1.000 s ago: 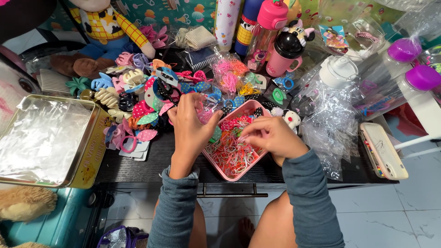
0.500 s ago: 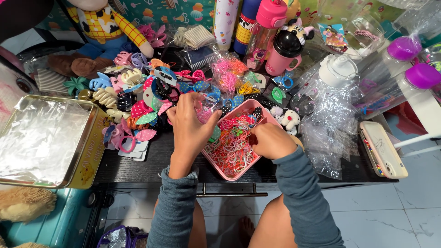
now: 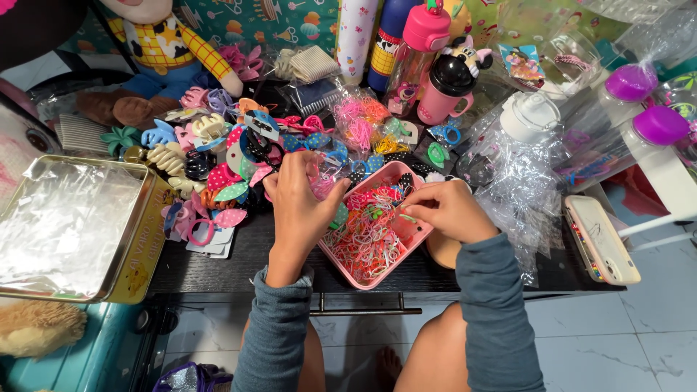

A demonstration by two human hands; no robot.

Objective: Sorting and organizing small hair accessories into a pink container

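Note:
A pink tray [image 3: 417, 234] full of small coloured elastic bands sits on the dark table in front of me. My left hand [image 3: 298, 207] is at the tray's left edge, its fingers closed on a small clear bag of pink bands [image 3: 324, 180]. Over the tray's right side, my right hand [image 3: 451, 210] pinches a small green band between its fingertips. Both arms wear grey-blue sleeves.
A heap of hair clips and bows [image 3: 218, 156] lies left of the tray. A metal tin lined with plastic [image 3: 69, 229] stands at far left. Bottles [image 3: 446, 83], clear bags [image 3: 519, 178], a phone [image 3: 602, 239] and a plush doll [image 3: 156, 54] surround the tray.
My right hand has shifted slightly within the tray's right side, picking at the bands. The left hand stays at the tray's left edge with the bag.

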